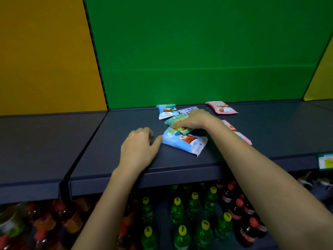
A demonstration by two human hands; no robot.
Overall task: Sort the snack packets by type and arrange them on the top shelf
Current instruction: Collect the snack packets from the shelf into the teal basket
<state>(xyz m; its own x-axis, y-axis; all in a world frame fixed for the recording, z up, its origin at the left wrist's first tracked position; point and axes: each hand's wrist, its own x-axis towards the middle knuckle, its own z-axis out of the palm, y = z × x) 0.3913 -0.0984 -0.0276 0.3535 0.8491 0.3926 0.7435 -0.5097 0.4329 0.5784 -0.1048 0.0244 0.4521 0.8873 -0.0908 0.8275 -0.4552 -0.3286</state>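
Grey top shelf across mid-frame, our left hand resting slack on it at centre-left, grasping nothing, thumb touching the big blue packet, our right hand gripping the green packet just above, pink packet at back right.

Left hand loosely curled, right hand pinching

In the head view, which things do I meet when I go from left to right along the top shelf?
The left hand → blue packet at the front → pink packet at the back → label on the shelf edge.
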